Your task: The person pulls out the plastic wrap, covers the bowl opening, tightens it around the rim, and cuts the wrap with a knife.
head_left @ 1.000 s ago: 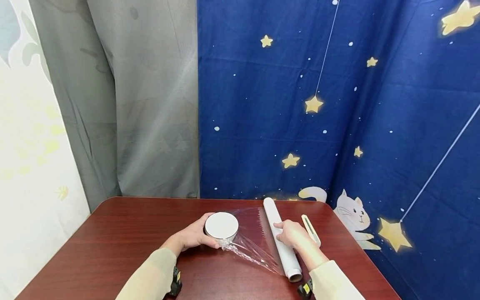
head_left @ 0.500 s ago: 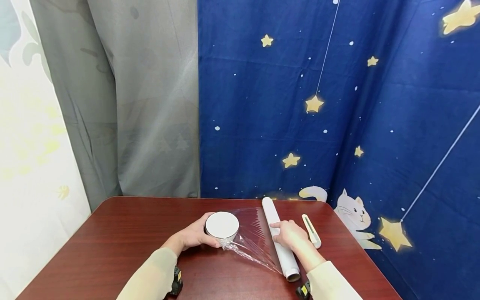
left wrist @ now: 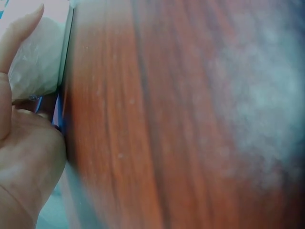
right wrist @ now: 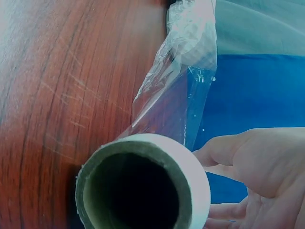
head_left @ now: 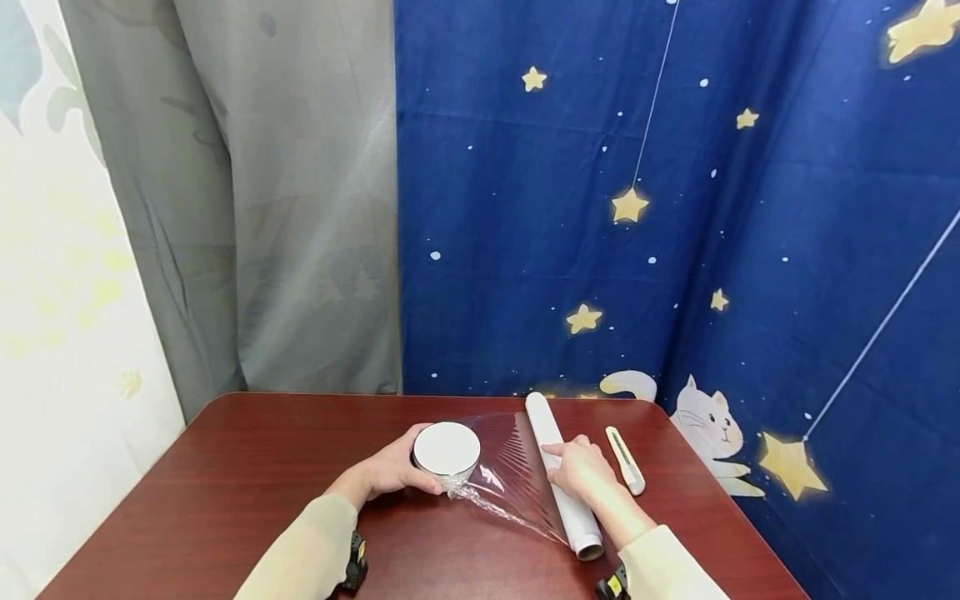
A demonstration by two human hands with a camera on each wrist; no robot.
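Note:
My left hand (head_left: 390, 468) grips the left side of a round white container (head_left: 447, 448) with a dark line round its rim. In the left wrist view, the thumb lies along the wall of the container (left wrist: 40, 52), which looks wrapped in film. Clear cling film (head_left: 506, 467) stretches from the container to a white roll of cling film (head_left: 551, 467), bunched into a twisted strand along its near edge. My right hand (head_left: 583, 468) holds the roll near its middle, fingers over the top. The right wrist view shows the roll's hollow core end (right wrist: 136, 191) and the thumb side of the hand at its wall.
A white utility knife (head_left: 626, 461) lies on the dark red wooden table (head_left: 285, 450), just right of my right hand. The table's far edge runs right behind the roll's far end. Grey and blue star-patterned curtains (head_left: 525, 208) hang behind the table.
My right hand and the roll shift slightly left, then a little back right. The utility knife shows more clearly beside the hand. A bright glint appears on the film. The left hand keeps its hold.

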